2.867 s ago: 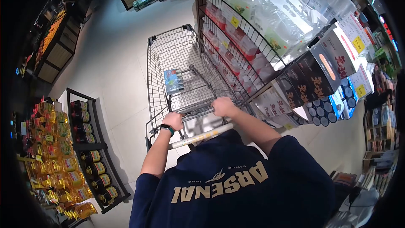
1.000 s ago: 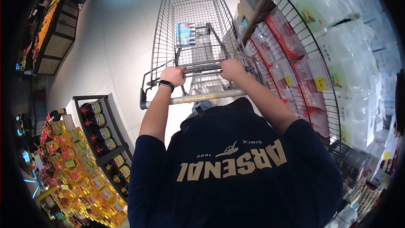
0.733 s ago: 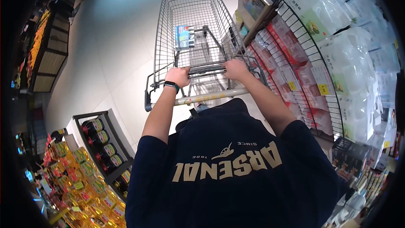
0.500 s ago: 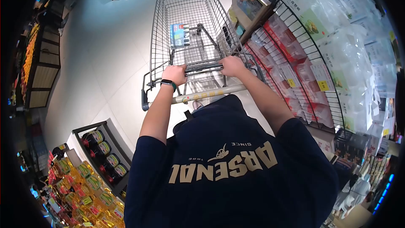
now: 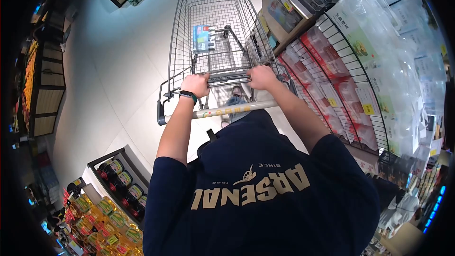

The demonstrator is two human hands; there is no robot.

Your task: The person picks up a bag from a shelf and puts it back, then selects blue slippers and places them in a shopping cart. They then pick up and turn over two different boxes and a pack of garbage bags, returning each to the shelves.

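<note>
A wire shopping cart (image 5: 176,33) stands in front of me, its long handlebar (image 5: 263,105) crossing close to my body. My left hand (image 5: 195,85), with a dark smartwatch (image 5: 188,96) on the wrist, is closed on the cart's rear rim beyond the handlebar. My right hand (image 5: 261,77) grips the same rim farther right. The fingertips of both hands are partly hidden. A blue pack (image 5: 201,39) with dark and white items along its right side lies inside the basket, well ahead of both hands.
Wire racks of red packages (image 5: 324,52) and clear plastic-wrapped goods (image 5: 403,76) line the right side, near the cart. At lower left stand bottles of yellow oil (image 5: 102,223) and a dark-framed shelf (image 5: 111,175). A wooden display (image 5: 50,85) is farther left on the pale floor (image 5: 109,76).
The cart and I have moved forward; the side shelves have slid backward in view. A leg and shoe now show below the cart's rear. Both hands keep their hold.
</note>
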